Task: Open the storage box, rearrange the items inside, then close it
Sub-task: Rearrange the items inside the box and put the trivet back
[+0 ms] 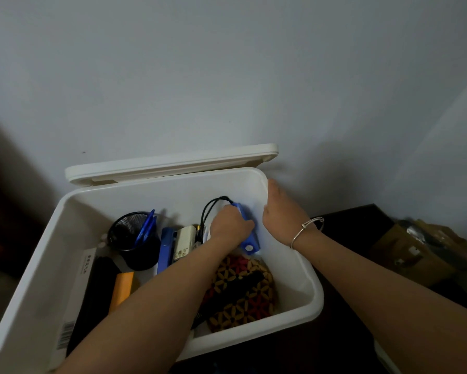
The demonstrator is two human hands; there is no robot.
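The box stands open. Its lid is tipped up at the box's far edge, against the wall.

Along the box's left wall lies a flat white pack with a barcode. Just beside it, further into the box, is a long black thing, and next to that an orange bar. Toward the box's far left stands a black mesh cup with a blue piece poking out of it. Near the box's middle a blue stapler-like thing stands on edge, touching a cream gadget.

The left hand reaches into the far middle of the box. Its fingers are curled round a blue device, which slants down toward the box's right wall. A black cord loops up from the device's far end, by the box's back wall. Under the left forearm, in the box's near right part, lies a patterned pouch in black, red and tan.

The right hand rests on the box's right rim near the far corner. Its fingers are stretched out straight along the rim, with the thumb on the inner side, and they hold nothing. A metal bangle sits on that wrist.

Right of the box, well apart from it, a brown carton sits on a dark top.
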